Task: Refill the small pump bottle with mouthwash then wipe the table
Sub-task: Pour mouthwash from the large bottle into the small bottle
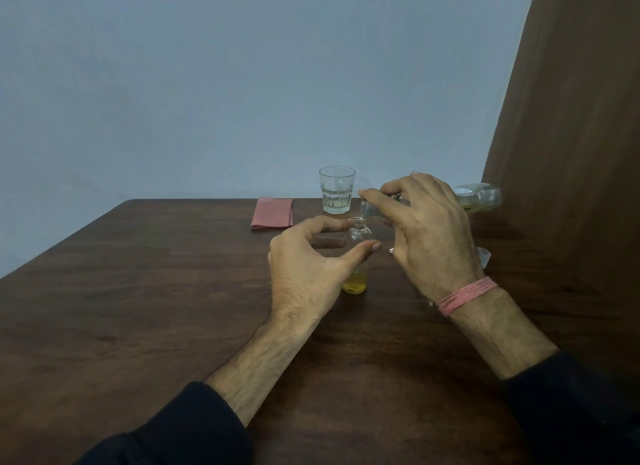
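Your right hand (426, 232) grips the big mouthwash bottle (479, 196) tipped on its side, its mouth just above the open neck of the small bottle (356, 256). That small bottle stands upright mid-tabletop (138, 308), a little yellow liquid at its bottom. Your left hand (308, 260) curls half-open around it, thumb and fingers near the glass. Farther back sit a glass (337, 190) and a folded pink cloth (272, 212).
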Motion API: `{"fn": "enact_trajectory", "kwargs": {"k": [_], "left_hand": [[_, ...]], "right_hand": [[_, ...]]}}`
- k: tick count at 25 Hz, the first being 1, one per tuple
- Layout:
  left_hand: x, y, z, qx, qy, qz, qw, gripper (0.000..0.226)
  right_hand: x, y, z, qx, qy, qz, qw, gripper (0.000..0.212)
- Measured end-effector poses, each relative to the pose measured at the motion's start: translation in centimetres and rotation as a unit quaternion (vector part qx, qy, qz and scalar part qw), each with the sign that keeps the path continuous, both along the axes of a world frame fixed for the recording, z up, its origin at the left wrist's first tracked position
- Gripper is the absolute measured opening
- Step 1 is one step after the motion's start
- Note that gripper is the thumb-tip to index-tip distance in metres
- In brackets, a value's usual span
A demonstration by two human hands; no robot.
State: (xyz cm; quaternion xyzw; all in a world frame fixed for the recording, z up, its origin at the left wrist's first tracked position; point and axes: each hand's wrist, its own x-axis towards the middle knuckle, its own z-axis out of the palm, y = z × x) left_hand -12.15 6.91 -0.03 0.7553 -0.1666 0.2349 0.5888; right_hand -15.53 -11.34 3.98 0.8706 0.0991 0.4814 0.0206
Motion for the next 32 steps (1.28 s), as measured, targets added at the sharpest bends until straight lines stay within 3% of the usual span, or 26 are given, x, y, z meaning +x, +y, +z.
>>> {"fn": "enact_trajectory", "kwargs": {"k": [32], "left_hand": [[-0.19, -0.06, 0.06, 0.003, -0.012, 0.012, 1.000, 0.048]], "right_hand": [[-0.28, 0.16, 0.12, 0.000, 0.006, -0.003, 1.000, 0.068]]}}
